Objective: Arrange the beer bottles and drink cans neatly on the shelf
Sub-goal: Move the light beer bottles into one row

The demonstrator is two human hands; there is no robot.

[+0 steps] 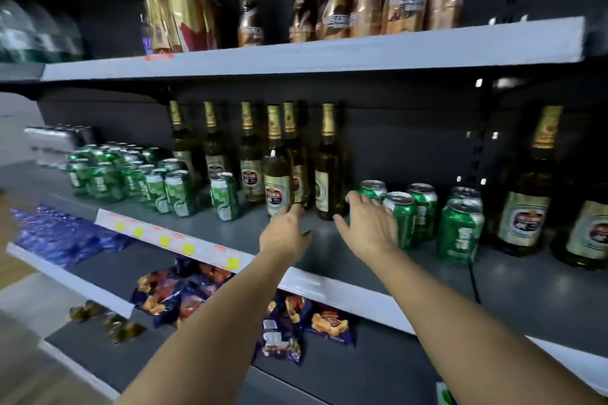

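On the grey middle shelf stand several green beer bottles with gold foil necks. One bottle stands forward of the row, another to its right. My left hand reaches toward the forward bottle's base, fingers relaxed, holding nothing. My right hand is spread open in front of a cluster of green cans, its fingers near the leftmost can. A single green can stands left of the bottles. More green cans are grouped at the far left. Two bottles stand at the right.
The top shelf carries brown and gold bottles. The lower shelves hold blue packets and snack bags. White price strips run along the shelf edges. A wrapped pack of silver cans sits at the far left.
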